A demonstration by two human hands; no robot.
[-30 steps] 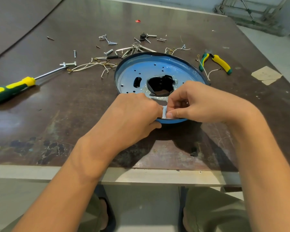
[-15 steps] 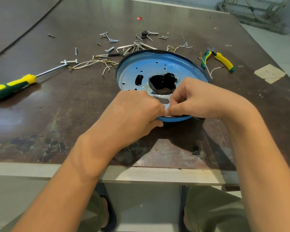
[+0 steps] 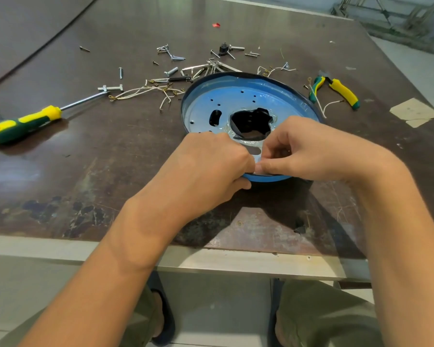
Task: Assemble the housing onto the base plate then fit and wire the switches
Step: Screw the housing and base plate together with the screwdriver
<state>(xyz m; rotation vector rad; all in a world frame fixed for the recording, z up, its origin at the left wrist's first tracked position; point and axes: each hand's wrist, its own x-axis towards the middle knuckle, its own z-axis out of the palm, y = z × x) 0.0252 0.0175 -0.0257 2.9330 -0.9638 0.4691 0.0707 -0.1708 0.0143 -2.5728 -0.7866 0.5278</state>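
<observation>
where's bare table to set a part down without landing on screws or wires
Bare: the table between the screwdriver and the blue plate, down to the near edge; also the far strip beyond the screws. Crowded: screws and wires behind the plate, pliers on its right.

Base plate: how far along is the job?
Nothing looks mounted yet on the blue base plate. In hand: the left hand grips its near rim, the right hand pinches a pale strip there. Left: housing, switches, wiring; screws, wires and screwdriver lie loose.
</observation>
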